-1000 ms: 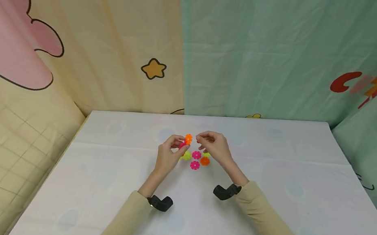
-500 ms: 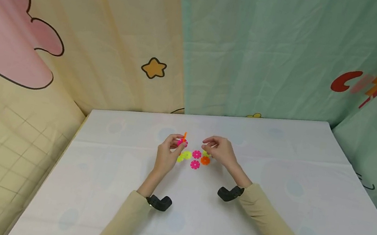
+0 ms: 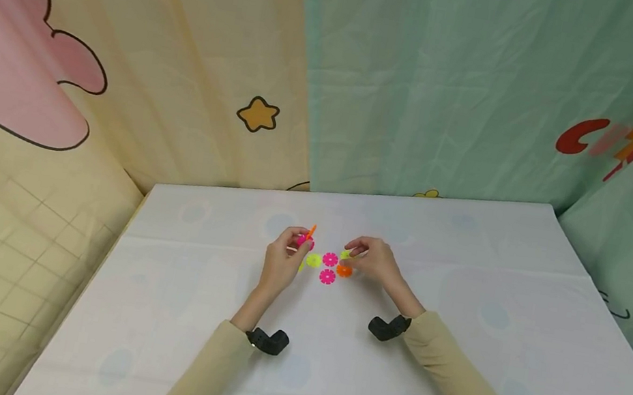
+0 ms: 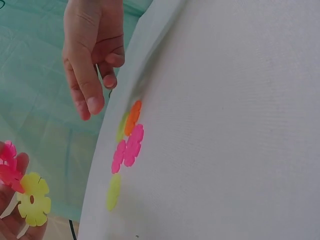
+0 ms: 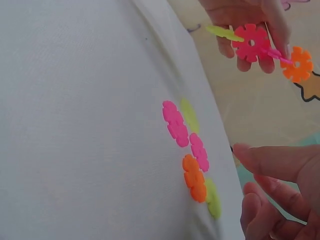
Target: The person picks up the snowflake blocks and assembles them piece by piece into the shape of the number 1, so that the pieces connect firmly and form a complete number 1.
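In the head view my left hand [image 3: 279, 264] pinches a joined chain of flower-shaped snowflake discs above the table. Seen from the right wrist, this chain has a yellow disc [image 5: 220, 33], a red-pink disc [image 5: 260, 41], a pink disc [image 5: 275, 53] turned edge-on, and an orange disc [image 5: 303, 59] at its end. My right hand [image 3: 375, 261] hovers by the loose discs, fingers loosely bent, holding nothing. Below the hands lie two loose pink discs [image 5: 175, 124], a loose orange disc [image 5: 194, 178] and two loose yellow discs [image 5: 189, 115]. One yellow disc is partly behind the orange one.
A white cloth covers the table [image 3: 386, 388], whose far edge meets a hanging printed curtain [image 3: 433, 91]. Black wrist cameras [image 3: 269, 341] are strapped to both wrists. The loose discs lie close together between the hands.
My right hand has moved away from the chain, rightward and toward the loose discs. The chain in my left hand has turned, so its orange disc now appears nearly edge-on in the head view.
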{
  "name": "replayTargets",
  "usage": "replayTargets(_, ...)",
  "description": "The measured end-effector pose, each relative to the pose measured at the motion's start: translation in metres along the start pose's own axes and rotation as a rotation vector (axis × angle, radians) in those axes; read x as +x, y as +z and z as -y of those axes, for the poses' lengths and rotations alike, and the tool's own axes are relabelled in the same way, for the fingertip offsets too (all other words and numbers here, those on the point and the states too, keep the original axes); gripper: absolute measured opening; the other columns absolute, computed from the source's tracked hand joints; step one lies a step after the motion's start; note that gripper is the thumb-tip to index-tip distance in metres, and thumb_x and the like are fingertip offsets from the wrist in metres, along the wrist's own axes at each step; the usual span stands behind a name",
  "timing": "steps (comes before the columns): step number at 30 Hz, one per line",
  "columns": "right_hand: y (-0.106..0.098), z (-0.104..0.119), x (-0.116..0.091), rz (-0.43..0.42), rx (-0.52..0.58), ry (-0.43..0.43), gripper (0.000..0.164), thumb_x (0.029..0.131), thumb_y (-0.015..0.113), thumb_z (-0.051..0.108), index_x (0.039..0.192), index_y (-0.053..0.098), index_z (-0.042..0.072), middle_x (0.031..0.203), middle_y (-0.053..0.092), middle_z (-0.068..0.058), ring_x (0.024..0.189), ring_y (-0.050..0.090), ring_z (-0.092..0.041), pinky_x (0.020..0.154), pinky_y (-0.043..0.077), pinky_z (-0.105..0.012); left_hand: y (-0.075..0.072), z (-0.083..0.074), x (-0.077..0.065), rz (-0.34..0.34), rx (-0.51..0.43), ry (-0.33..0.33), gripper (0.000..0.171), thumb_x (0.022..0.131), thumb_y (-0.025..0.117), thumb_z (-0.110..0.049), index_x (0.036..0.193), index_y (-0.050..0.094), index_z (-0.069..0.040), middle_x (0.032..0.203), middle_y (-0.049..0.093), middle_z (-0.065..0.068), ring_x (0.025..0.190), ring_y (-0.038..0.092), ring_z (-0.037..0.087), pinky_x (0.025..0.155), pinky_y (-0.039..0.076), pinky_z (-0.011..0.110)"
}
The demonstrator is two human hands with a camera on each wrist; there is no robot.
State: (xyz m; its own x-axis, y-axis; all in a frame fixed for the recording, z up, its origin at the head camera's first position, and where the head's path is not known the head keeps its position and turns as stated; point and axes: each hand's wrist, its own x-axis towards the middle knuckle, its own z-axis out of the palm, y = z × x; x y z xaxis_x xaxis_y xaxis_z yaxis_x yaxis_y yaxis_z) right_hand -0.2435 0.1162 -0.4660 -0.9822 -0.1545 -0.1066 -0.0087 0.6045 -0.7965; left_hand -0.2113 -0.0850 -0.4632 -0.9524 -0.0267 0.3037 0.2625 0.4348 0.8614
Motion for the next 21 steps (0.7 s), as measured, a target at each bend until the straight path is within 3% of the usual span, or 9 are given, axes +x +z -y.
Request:
replayTargets(10, 0.0021, -0.0040, -0.0028, 0.023, -0.015, 0.021, 0.028, 0.075, 0.081, 0.017, 0.098, 0.070, 0.007, 0.085, 0.066, -0.008, 0.071, 0.057, -0.018, 0.060, 0.044, -0.023, 0.0021, 0.0011, -0.0014, -0.018, -0.004, -0.001, 0.017, 0.093, 0.062, -0.014, 0.107, 0.064, -0.005, 0.084, 0.068, 0.012, 0.077, 0.059, 0.020, 0.069, 0.049, 0.022)
replayTargets(21, 0.0083, -0.0101, -0.0005, 0.013, -0.053, -0.001, 0.028, 0.072, 0.082, 0.017, 0.097, 0.071, 0.008, 0.085, 0.069, -0.006, 0.075, 0.060, -0.017, 0.063, 0.045, -0.024, 0.0041, 0.0021, -0.0023, -0.012, -0.010, -0.012, 0.017, 0.093, 0.062, -0.015, 0.107, 0.064, -0.006, 0.090, 0.071, 0.008, 0.082, 0.059, 0.020, 0.070, 0.049, 0.023)
